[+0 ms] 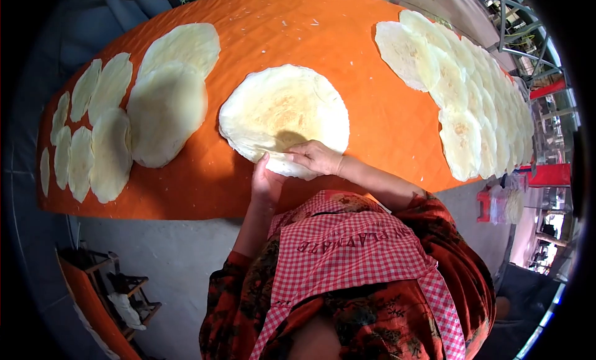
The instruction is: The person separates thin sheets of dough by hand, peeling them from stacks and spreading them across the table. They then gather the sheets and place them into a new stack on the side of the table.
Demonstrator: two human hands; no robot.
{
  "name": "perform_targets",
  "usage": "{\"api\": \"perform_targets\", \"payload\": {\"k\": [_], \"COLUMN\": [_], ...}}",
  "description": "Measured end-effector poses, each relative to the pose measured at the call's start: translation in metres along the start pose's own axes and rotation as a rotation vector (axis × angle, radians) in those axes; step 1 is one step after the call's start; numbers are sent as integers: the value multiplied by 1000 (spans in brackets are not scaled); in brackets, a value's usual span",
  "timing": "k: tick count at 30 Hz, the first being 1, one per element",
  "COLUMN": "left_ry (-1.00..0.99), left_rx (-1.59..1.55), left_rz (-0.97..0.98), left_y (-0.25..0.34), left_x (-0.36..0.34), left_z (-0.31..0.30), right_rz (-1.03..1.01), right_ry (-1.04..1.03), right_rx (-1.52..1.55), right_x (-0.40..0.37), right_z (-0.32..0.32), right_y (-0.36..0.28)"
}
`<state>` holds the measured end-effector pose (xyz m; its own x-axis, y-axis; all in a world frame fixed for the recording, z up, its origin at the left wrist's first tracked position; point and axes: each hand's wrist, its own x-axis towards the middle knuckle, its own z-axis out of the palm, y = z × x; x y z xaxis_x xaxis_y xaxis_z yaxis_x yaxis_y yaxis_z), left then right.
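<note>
A stack of round, pale flatbreads (285, 105) with a browned middle lies on the orange cloth in front of me. My left hand (267, 181) is at the stack's near edge, thumb and fingers pinching the rim of a flatbread. My right hand (313, 157) reaches over the near right part of the stack, its fingers bent down and closed on the same folded-up edge. The edge between my two hands is slightly lifted. How many layers the fingers hold is hidden.
Thin round flatbreads (167, 114) lie spread on the left of the orange cloth (298, 24). Overlapping rows of flatbreads (459, 139) cover the right end. A red stool (484, 205) and a plastic bag (510, 201) stand beyond the right edge. A wooden rack (133, 291) is at lower left.
</note>
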<state>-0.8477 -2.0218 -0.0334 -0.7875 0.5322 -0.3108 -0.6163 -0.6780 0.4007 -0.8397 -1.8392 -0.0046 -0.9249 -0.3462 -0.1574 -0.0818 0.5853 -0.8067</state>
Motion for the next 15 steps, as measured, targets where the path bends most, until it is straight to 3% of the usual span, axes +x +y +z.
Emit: {"api": "perform_targets", "payload": {"k": [1,4,6,8,10,13,14,15], "left_ry": [25,99,161,224,286,353,101,-51], "left_rx": [-11,120,196,332,290,322,929,1430], "left_rz": [2,48,68,188,205,243,436,793], "left_y": [-3,-9,-10,-13,-13,-2,11,23], "left_x": [3,7,6,1,-4,-5,-12,-19], "left_z": [-6,-20,-38,-36,-40,-69,-97,-124], "right_rz": [-4,-25,-317,-441,-400,-220,-69,21], "right_ry": [13,0,205,364,362,520,456,562], "right_rx": [13,-321,-472,-480,-513,-219,-125,-72], "right_x": [0,-2,-5,-2,9,41,45,42], "right_z": [0,6,15,25,16,-35,-82,-128], "right_y": [2,0,-1,2,-2,-7,-16,-20]}}
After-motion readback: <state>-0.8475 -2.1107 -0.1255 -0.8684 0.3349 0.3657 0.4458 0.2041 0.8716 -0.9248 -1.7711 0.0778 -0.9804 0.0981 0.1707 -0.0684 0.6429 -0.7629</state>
